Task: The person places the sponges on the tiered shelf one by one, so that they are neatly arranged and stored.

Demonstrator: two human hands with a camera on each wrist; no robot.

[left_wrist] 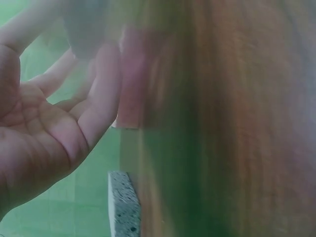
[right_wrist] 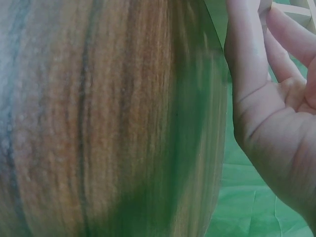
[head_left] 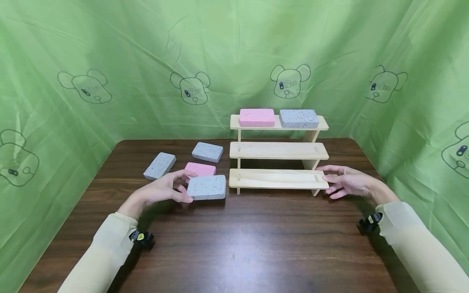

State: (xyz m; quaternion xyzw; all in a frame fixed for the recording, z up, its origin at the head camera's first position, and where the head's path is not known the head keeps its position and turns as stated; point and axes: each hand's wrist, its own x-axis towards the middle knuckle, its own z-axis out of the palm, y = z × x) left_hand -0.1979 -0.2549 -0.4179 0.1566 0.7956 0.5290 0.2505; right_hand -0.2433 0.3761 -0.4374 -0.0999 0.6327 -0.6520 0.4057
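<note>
My left hand (head_left: pixel 166 188) pinches a blue-grey speckled sponge (head_left: pixel 207 187) by its left end, just left of a three-step wooden shelf rack (head_left: pixel 279 179). In the left wrist view that sponge (left_wrist: pixel 86 24) is blurred, partly behind the fingers. A pink sponge (head_left: pixel 200 169) lies behind the held one, partly covered. My right hand (head_left: pixel 348 182) is at the rack's right end, thumb and fingers at the edge of the lowest step. In the right wrist view its fingertips meet the pale wood at the top. The rack's top step carries a pink sponge (head_left: pixel 257 117) and a blue-grey sponge (head_left: pixel 299 118).
Two more blue-grey sponges lie on the dark wooden table (head_left: pixel 234 244): one (head_left: pixel 160 165) at the far left, another (head_left: pixel 207 151) near the rack's left side. Green cloth (head_left: pixel 234 53) with bear drawings hangs around the back and sides.
</note>
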